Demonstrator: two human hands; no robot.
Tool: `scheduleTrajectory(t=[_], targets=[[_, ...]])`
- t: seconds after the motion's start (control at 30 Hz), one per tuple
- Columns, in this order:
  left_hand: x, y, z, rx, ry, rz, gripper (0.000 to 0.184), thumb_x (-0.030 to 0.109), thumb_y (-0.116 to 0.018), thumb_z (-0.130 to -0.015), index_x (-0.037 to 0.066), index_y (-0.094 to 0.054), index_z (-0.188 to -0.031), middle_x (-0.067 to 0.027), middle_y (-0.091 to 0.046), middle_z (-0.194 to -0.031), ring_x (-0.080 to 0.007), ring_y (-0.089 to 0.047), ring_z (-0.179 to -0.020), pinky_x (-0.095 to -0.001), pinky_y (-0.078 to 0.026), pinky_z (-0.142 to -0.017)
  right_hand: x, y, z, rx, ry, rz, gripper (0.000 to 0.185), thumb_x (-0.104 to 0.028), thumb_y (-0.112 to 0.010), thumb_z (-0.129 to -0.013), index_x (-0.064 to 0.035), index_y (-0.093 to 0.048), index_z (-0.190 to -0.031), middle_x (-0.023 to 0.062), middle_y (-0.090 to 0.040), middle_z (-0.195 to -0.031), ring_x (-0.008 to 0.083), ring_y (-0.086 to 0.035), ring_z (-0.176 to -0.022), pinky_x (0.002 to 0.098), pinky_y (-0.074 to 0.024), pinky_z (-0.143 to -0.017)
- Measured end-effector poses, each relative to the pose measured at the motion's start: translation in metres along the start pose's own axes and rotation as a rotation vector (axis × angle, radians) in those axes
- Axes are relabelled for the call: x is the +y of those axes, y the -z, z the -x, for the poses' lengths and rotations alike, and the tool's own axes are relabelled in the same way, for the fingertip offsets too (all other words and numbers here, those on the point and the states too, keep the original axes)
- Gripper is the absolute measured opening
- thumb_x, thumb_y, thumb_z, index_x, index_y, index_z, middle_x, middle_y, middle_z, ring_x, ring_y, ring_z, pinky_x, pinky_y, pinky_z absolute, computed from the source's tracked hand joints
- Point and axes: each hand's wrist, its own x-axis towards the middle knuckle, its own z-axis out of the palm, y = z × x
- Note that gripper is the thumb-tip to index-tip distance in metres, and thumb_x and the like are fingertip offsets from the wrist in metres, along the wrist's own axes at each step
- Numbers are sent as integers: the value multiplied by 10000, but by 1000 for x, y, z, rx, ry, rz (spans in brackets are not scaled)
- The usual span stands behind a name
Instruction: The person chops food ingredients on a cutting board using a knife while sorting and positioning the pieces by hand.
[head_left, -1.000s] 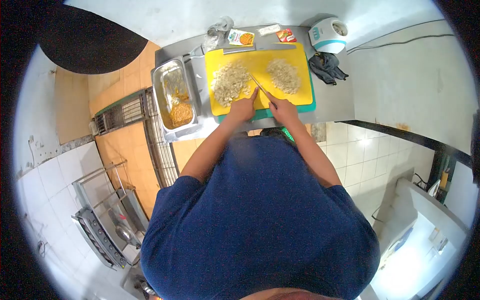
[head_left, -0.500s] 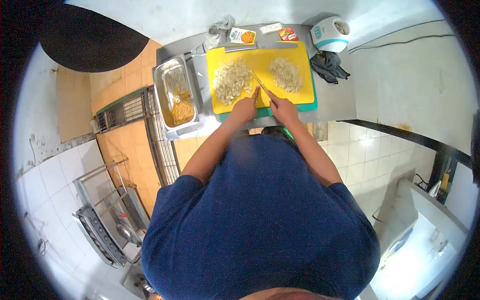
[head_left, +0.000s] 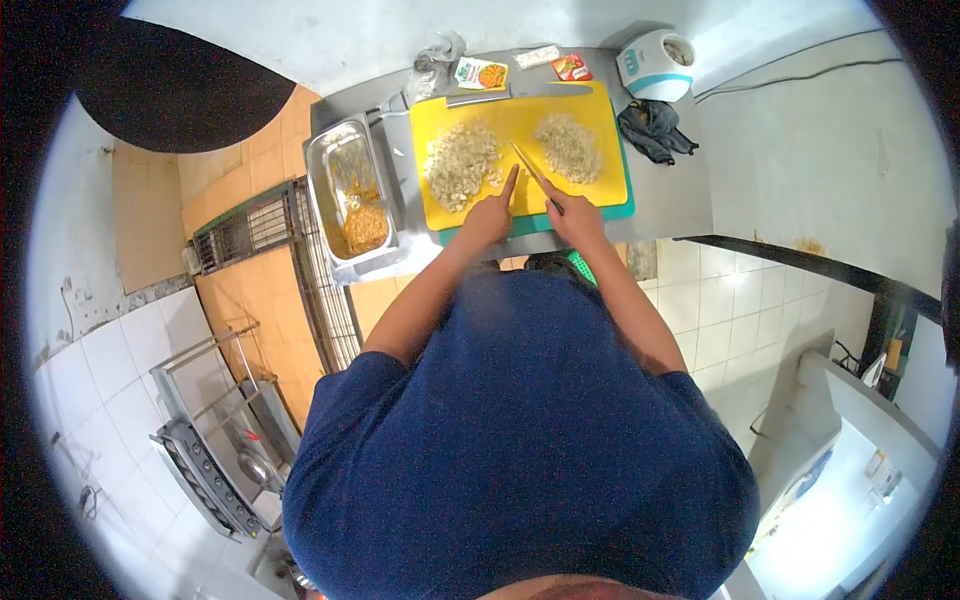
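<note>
My right hand (head_left: 577,219) grips a knife (head_left: 533,172) by its dark handle, with the blade slanting up and left over the yellow cutting board (head_left: 515,215). At the board's near edge is my left hand (head_left: 487,220), its index finger stretched forward and apart from the blade; the other fingers are hard to make out. Beyond the left hand lies a pile of pale chopped food (head_left: 460,168). A second, finer-looking pile (head_left: 570,150) sits to the right of the blade. Under the yellow board a green board (head_left: 622,212) shows.
A metal pan (head_left: 392,225) with orange-brown food stands left of the boards. Along the back are a large knife (head_left: 480,97), a plastic bag (head_left: 437,62), a yellow-and-white packet (head_left: 482,73) and a red packet (head_left: 572,67). A white appliance (head_left: 655,62) and black bag (head_left: 655,132) are at right.
My right hand and the knife have shifted a little to the right, widening the gap between the blade and my left index finger. My left hand stays nearly in place.
</note>
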Motion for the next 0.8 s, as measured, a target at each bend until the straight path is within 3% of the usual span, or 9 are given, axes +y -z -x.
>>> scheduleTrajectory(t=[0.13,0.23,0.57,0.8], targets=[[-2,-2,-8,4,-20,-11,999,93,-560,-811,279,46,-1584,-268,-676,-818,-415,-677,-715,-528,-556,-677,9,-10,3,141,78,-220,484,-315,-549,-930,-299,-520,-1413,203,-684,-817,398,-669,-731,521,-545,-681],[-4,-3,-10,-17,-29,-26,998,99,-564,-813,286,41,-1583,-263,-681,-830,-406,-682,-721,-525,-558,-677,-2,4,6,60,-104,-51,476,-315,-549,-929,-248,-545,-1401,188,-690,-813,395,-668,-751,506,-534,-691],[6,15,-4,-78,-59,-165,920,172,-562,-860,338,-18,-1583,-226,-703,-876,-379,-697,-747,-492,-569,-679,-9,13,27,74,-34,53,476,-292,-543,-930,-210,-535,-1399,216,-669,-770,398,-667,-692,527,-542,-630],[3,4,-10,-69,-42,-214,880,198,-566,-868,322,-73,-1585,-215,-702,-861,-374,-698,-750,-497,-568,-679,-14,5,36,61,-15,106,456,-284,-530,-930,-192,-550,-1376,199,-662,-717,397,-658,-633,546,-534,-596]])
